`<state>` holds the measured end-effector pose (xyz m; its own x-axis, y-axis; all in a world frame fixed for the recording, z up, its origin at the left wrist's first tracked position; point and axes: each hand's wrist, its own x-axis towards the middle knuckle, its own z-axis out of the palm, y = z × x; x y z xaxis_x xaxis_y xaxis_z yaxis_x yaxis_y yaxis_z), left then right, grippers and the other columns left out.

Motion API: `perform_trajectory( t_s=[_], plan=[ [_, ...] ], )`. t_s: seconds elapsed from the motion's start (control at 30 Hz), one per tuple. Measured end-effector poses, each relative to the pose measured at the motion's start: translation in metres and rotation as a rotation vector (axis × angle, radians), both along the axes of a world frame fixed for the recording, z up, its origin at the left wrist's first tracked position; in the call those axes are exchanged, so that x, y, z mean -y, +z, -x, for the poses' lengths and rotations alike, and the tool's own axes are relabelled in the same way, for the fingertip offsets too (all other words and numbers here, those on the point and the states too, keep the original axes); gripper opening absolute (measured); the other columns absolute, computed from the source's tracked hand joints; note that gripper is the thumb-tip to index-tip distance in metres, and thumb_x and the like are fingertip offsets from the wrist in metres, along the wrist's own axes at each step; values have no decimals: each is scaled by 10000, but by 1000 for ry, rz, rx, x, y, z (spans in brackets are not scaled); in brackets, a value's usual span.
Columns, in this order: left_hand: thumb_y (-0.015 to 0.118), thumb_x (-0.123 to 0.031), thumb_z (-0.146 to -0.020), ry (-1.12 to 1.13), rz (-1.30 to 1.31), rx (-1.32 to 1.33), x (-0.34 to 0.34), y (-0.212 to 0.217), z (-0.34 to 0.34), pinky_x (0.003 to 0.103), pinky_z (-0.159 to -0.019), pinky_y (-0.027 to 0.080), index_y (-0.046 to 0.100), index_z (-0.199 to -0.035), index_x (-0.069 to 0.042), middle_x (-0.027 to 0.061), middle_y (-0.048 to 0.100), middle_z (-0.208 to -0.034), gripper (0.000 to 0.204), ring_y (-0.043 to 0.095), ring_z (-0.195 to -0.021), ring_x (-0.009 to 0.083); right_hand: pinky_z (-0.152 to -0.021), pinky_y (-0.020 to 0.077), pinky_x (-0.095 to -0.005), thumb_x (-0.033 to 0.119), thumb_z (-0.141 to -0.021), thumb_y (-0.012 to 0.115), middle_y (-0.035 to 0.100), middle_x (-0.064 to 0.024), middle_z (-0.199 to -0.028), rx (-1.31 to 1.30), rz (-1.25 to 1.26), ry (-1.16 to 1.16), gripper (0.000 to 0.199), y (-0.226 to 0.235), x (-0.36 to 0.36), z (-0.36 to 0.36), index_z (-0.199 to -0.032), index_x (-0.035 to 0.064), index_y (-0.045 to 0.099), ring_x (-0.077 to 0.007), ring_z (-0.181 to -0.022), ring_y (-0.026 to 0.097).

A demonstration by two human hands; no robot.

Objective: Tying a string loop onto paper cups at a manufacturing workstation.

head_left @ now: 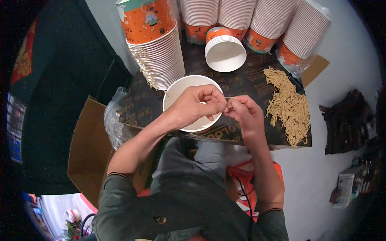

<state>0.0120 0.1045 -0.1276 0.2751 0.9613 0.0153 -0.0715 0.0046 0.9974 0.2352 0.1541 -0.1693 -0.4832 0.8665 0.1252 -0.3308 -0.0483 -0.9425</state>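
Above the open mouth of a white-lined paper bucket [177,89], my left hand [197,103] and my right hand [248,114] meet at the fingertips. Both are closed in a pinch on a thin beige cord [230,97], of which only a short loop shows above the fingers. My left hand and wrist cover much of the bucket. To the right of my right hand lies a loose heap of similar beige cords [290,108]. A tall nested stack of paper buckets [159,60] stands at the left, with cords hanging along its rims.
Several wrapped stacks of orange-and-white buckets [273,24] line the table's back. One short bucket stack [226,54] lies tipped toward me on the dark printed table [237,86]. Clear plastic [114,116] and a cardboard box [86,148] are at the left edge.
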Motion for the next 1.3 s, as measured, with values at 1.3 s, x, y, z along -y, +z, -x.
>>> perform_trajectory(
  t_s=[1.3],
  plan=[
    [680, -88, -1008, 155, -122, -220, 2, -6, -10, 272, -647, 557, 744, -996, 16, 10, 688, -840, 123, 627, -735, 69, -965, 571, -298, 174, -1085, 689, 717, -74, -1271, 146, -179, 57, 241, 30, -10, 8, -1213, -17, 763, -128, -1124, 692]
  ],
)
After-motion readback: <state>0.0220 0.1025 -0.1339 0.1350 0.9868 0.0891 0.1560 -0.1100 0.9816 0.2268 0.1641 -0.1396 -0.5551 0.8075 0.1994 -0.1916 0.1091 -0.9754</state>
